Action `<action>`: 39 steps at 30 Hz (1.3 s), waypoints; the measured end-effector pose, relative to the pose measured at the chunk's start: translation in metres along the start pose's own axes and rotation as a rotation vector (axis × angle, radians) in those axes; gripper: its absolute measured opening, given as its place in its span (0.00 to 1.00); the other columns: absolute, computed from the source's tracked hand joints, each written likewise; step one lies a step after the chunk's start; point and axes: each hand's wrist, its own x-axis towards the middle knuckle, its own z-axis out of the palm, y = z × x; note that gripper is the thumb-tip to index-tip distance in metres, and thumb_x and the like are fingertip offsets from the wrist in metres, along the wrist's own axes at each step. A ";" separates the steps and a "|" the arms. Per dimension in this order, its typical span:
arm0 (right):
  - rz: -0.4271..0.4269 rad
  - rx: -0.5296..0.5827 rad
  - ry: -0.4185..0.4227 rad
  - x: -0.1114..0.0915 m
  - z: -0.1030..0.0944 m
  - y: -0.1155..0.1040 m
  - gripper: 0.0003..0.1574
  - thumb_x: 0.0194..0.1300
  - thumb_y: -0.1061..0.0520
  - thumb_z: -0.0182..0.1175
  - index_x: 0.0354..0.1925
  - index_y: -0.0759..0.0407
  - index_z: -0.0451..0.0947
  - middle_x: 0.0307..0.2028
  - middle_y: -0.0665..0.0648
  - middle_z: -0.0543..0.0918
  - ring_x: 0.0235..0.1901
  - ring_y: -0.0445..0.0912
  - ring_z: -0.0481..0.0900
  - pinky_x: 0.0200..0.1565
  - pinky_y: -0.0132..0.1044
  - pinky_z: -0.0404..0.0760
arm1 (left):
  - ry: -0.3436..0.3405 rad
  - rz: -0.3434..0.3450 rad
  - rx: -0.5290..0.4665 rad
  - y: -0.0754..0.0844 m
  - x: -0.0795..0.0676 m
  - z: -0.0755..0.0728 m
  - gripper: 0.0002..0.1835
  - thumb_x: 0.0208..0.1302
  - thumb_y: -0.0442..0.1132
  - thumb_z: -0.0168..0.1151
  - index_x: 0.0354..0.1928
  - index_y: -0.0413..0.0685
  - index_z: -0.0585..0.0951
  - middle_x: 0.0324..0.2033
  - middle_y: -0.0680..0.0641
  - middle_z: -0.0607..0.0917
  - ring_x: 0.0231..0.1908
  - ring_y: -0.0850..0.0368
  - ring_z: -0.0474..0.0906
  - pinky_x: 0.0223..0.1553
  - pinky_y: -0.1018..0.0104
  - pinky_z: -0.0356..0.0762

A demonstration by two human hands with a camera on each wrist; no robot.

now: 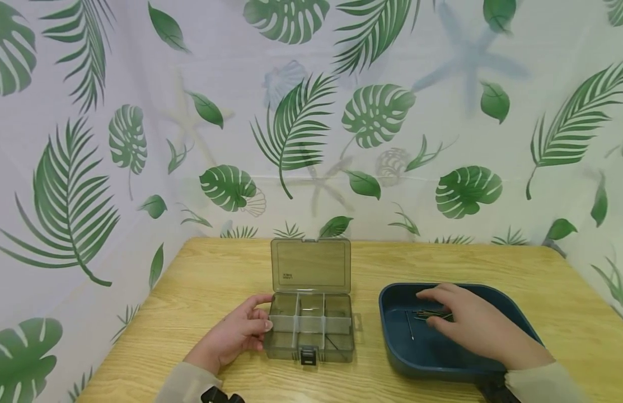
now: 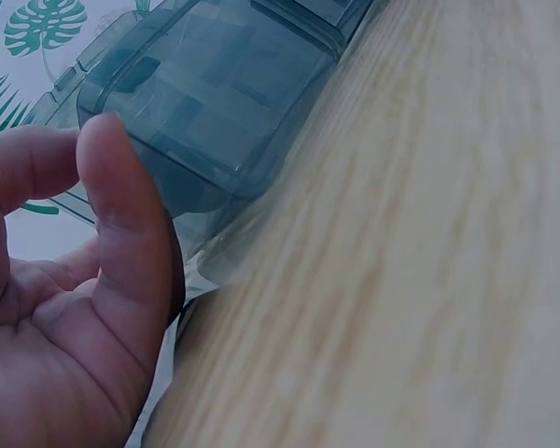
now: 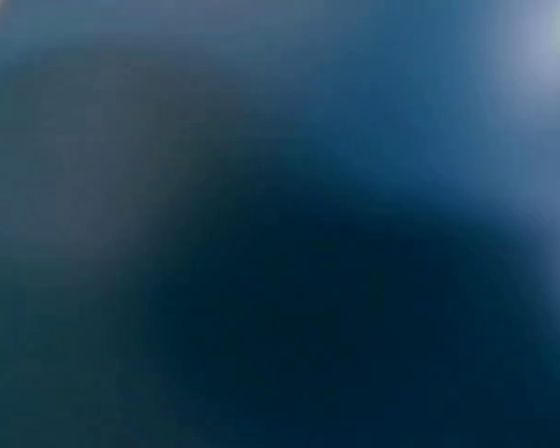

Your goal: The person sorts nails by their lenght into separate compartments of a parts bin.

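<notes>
Head view: the left hand (image 1: pixel 238 334), fingers bent, holds the box (image 1: pixel 311 324) at its left, seemingly to steady it, the lid (image 1: pixel 311 266) raised to bare its compartments (image 1: pixel 285 305), while right of the box the right hand (image 1: pixel 474 322), thumb and fingers parted, is over pins (image 1: pixel 425 315) in the tray (image 1: pixel 437 350).

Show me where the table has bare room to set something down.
Free: the yellow wood-grain table left of the left hand, and behind the dark-blue rounded tray; only a narrow strip separates tray and smoky translucent divided box. Crowded: inside the tray, with the right hand near thin needle-like pieces.
</notes>
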 end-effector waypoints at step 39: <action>-0.208 -0.059 -0.162 0.006 0.026 0.005 0.18 0.67 0.62 0.65 0.53 0.47 0.86 0.46 0.41 0.78 0.47 0.45 0.81 0.44 0.45 0.83 | -0.015 -0.017 0.030 -0.001 0.001 0.000 0.40 0.72 0.34 0.60 0.78 0.44 0.51 0.35 0.49 0.72 0.27 0.59 0.69 0.27 0.65 0.80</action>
